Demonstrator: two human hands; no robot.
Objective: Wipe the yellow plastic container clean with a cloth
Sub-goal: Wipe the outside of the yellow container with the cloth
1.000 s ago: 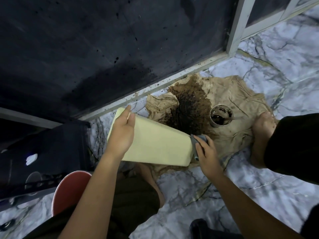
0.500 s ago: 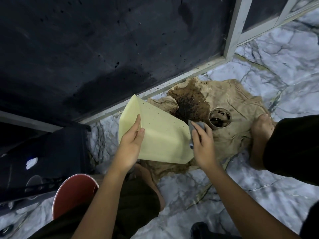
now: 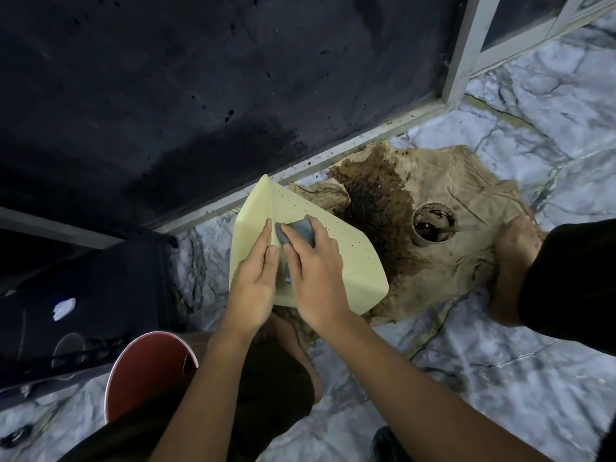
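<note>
The pale yellow plastic container [image 3: 346, 258] is tilted above the floor, its speckled outer wall facing me. My left hand [image 3: 255, 278] grips its near left side, fingers flat against the wall. My right hand [image 3: 313, 271] presses a small grey cloth [image 3: 298, 230] against the container's upper wall, right beside my left fingertips. Part of the cloth is hidden under my right fingers.
A stained brown rag [image 3: 443, 235] lies spread on the marble floor [image 3: 500, 378], with a small cup of dark liquid [image 3: 433, 225] on it. A bare foot [image 3: 513, 258] rests on the rag's right edge. A red bucket [image 3: 143, 371] stands at lower left, beside a black crate [image 3: 76, 305].
The container has turned more upright and toward me. My right hand has slid the cloth from the container's right edge leftward across the wall, ending beside my left hand.
</note>
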